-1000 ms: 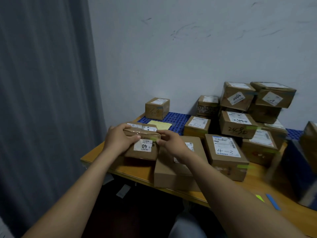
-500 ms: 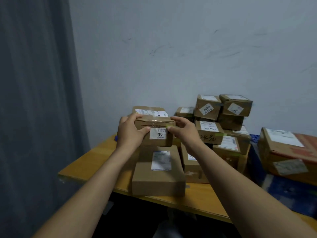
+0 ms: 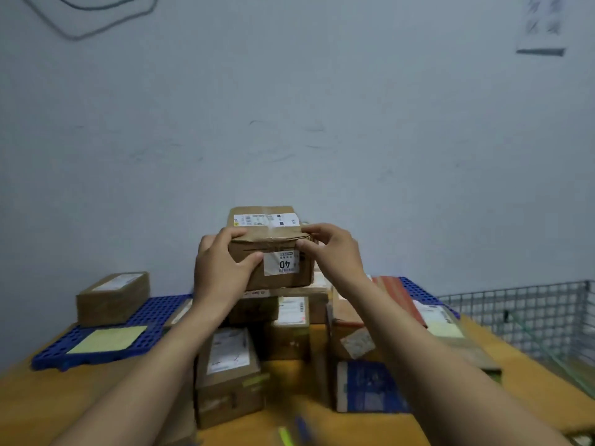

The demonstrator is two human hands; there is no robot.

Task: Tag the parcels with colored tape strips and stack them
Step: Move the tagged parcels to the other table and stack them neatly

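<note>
I hold a brown cardboard parcel (image 3: 273,249) with a white "40" label on its front, high above the pile of parcels (image 3: 286,323). My left hand (image 3: 222,268) grips its left side, thumb across the front. My right hand (image 3: 335,252) grips its upper right edge with curled fingers. Whether the parcel's underside touches the top of the pile is unclear. A yellow-green tape strip (image 3: 285,436) and a blue tape strip (image 3: 302,426) lie blurred on the wooden table (image 3: 48,400) near its front edge.
A lone brown parcel (image 3: 112,297) sits on a blue perforated mat (image 3: 96,346) at left, beside a yellow paper sheet (image 3: 108,339). A blue-printed box (image 3: 367,386) and a flat parcel (image 3: 447,326) lie at right. A wire basket (image 3: 521,313) stands far right.
Both hands have carried the "40" parcel from the table's left corner rightward and up over the pile. The view has swung right and upward with it.
</note>
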